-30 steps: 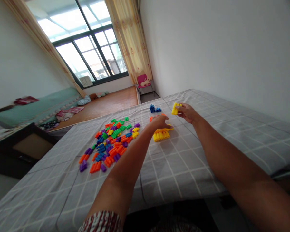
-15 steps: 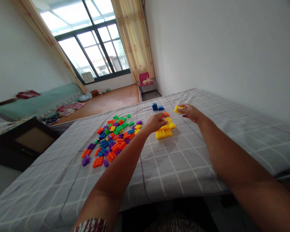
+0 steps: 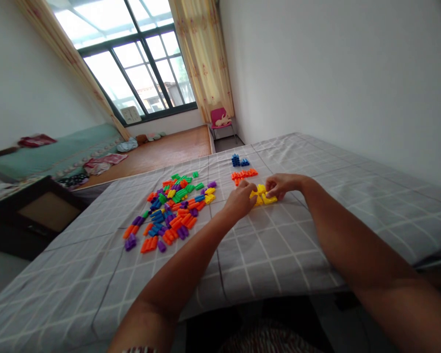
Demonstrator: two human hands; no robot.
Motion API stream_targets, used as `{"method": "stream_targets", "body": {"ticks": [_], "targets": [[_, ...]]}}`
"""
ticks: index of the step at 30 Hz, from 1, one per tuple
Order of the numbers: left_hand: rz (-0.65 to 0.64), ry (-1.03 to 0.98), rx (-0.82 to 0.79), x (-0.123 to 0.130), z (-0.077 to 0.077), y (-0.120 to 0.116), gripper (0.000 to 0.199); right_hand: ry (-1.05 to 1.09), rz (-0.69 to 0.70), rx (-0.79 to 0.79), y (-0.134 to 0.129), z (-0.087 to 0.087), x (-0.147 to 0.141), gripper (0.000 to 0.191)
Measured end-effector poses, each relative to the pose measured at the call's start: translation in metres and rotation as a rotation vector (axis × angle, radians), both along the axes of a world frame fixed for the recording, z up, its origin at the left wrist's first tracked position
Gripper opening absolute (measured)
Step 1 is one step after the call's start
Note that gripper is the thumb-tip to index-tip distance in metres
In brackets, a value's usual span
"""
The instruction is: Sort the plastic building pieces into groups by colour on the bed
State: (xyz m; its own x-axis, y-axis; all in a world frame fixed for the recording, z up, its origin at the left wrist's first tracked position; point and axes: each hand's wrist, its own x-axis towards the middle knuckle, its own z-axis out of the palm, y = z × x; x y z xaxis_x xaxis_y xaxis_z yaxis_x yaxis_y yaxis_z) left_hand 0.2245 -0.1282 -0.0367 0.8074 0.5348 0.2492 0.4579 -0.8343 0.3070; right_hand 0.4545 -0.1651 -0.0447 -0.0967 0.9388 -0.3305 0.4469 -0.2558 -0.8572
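Note:
Yellow blocks [image 3: 261, 199] lie together on the checked cloth, between my two hands. My left hand [image 3: 241, 200] has its fingers closed on the left part of these yellow blocks. From the right, my right hand [image 3: 279, 186] pinches a yellow block at the group's right end. Just beyond them is a row of orange blocks [image 3: 244, 174]. Farther back stand blue blocks [image 3: 235, 160]. My fingers hide part of the yellow pieces.
To the left spreads a loose pile of mixed coloured blocks [image 3: 174, 211] on the grey checked cloth [image 3: 264, 260]. A wall rises on the right. A pink chair [image 3: 220, 118] and a dark cabinet [image 3: 25, 215] stand farther off.
My right hand has come down and left with its yellow block to the yellow group. My left hand has moved slightly nearer to me, uncovering the orange row.

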Motion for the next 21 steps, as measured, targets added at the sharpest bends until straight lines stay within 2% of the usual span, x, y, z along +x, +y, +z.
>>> {"method": "stream_targets", "body": {"ticks": [5,10,13,16,21], "targets": [[0.003,0.1,0.111,0.004,-0.004,-0.003,0.022,-0.144,0.017,0.041,-0.003,0.005,0.004,0.047],[-0.089,0.154,0.131,-0.006,-0.001,-0.001,0.025,-0.389,0.164,0.018,-0.004,0.007,0.004,0.042],[-0.053,0.178,0.154,-0.004,-0.002,-0.003,0.021,-0.486,0.211,0.058,-0.002,0.007,0.0,0.039],[-0.004,0.194,0.172,0.001,-0.005,-0.005,0.019,-0.508,0.24,0.106,0.0,0.004,-0.001,0.036],[0.019,0.195,0.211,0.003,-0.011,-0.008,0.019,-0.455,0.217,0.166,0.006,-0.01,0.009,0.039]]}}
